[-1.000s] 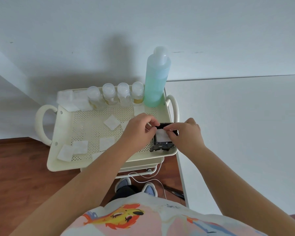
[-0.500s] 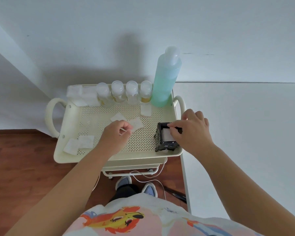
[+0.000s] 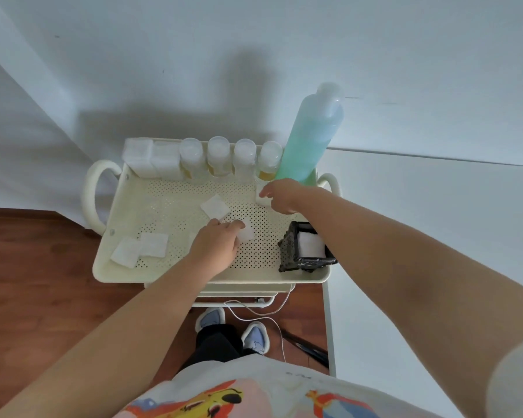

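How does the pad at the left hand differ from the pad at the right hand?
The mid-tray pad lies at the fingertips of the left hand and mostly shows. The back pad lies beside the green bottle, largely hidden by the right hand. Both are white and lie flat on the perforated tray.

Left hand [image 3: 216,245] stretched flat — right hand [image 3: 284,196] reaching farther forward, fingers relaxed.

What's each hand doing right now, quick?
Left hand: fingertips on a white pad; a grip cannot be told.
Right hand: open, fingers reaching over a second pad beside the green bottle.
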Available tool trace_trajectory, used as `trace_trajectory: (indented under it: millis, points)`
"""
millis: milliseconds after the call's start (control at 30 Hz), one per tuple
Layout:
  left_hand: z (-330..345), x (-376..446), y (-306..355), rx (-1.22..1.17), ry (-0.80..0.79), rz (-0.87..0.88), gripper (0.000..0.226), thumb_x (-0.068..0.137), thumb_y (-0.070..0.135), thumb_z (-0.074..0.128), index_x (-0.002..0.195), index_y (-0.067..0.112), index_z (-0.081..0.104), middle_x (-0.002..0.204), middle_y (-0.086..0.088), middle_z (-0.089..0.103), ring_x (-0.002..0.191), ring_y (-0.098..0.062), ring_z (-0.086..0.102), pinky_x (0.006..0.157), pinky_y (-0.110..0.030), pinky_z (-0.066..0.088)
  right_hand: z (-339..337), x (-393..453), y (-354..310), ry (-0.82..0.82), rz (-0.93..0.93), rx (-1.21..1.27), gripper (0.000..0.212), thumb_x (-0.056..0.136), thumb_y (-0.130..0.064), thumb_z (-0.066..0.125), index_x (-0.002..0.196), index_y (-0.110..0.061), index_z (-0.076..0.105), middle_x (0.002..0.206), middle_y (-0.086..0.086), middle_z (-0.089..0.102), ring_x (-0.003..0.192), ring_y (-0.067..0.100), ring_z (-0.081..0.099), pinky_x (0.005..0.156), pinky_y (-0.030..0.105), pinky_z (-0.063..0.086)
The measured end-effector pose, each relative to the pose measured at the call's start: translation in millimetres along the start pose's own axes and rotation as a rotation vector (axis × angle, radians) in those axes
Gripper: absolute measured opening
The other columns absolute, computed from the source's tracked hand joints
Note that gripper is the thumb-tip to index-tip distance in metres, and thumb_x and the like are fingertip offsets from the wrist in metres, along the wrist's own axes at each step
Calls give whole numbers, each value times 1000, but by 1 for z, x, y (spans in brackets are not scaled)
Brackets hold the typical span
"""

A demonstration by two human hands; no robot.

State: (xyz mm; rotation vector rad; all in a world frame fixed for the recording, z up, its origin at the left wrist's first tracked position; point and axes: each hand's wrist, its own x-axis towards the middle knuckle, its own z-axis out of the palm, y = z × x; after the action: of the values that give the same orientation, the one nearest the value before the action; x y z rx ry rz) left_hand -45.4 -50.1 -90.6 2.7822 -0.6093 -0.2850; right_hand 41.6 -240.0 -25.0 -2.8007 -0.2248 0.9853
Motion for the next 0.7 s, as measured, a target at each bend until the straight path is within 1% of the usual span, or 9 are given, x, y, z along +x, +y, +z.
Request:
trace_trajectory:
  millis: [100,200,267,367,433,533,600,667,700]
  points:
    - [2,-2,-2,-108,-45,-84,42,91,16,60,132,12,55,112,-9,66,99,-27,60,81,-39,54,9,14,4,-53,-12,-25,71,83,9,41,141,-33,40,139,7,47,115,24,52,82,31,49]
    - [5,-2,-4,-151,-49,-123,35,89,20,65,124,14,60,112,-8,63,98,-27,59,79,-34,52,13,24,8,-69,-55,-123,72,82,11,44,135,-37,46,128,8,50,80,17,50,56,23,36]
    - [6,-2,-6,-172,-42,-134,30,87,22,68,116,16,63,108,-6,60,95,-25,60,76,-32,51,12,29,7,-53,-91,-223,68,82,10,47,130,-37,50,118,6,52,73,14,46,49,23,29]
    - [6,-2,-6,-215,-19,-130,31,88,30,68,114,14,67,109,-8,55,93,-23,58,77,-30,50,8,31,2,-50,-127,-429,51,83,6,51,121,-28,52,85,-3,45,64,13,45,48,25,32]
    - [5,0,-5,-239,12,-121,27,91,29,63,110,11,70,109,-9,54,88,-21,58,73,-24,44,8,30,-1,-58,-143,-570,31,85,1,53,109,-19,54,79,-1,45,64,16,48,51,27,41]
    - [6,4,-6,-257,25,-95,22,95,18,57,104,7,74,107,-11,54,83,-21,59,71,-24,44,10,29,-6,-50,-142,-653,8,86,-2,56,85,-10,56,79,1,53,71,21,55,62,32,51]
    - [6,7,-6,-275,24,-78,23,96,15,56,102,4,75,107,-12,55,81,-22,59,70,-24,42,9,29,-6,-24,-148,-601,11,86,-3,56,77,-9,54,88,5,59,76,23,59,66,33,54]
    - [6,9,-6,-296,20,-72,24,96,16,56,104,4,74,107,-12,55,78,-19,57,68,-21,38,5,29,-1,-4,-154,-500,5,86,-4,56,84,-6,60,97,7,63,84,24,62,73,35,56]
    - [7,9,-5,-311,21,-73,22,95,16,57,106,4,74,106,-11,55,77,-18,57,68,-20,38,4,29,2,4,-152,-440,9,87,-5,57,93,-6,63,102,7,63,89,24,62,76,35,55]
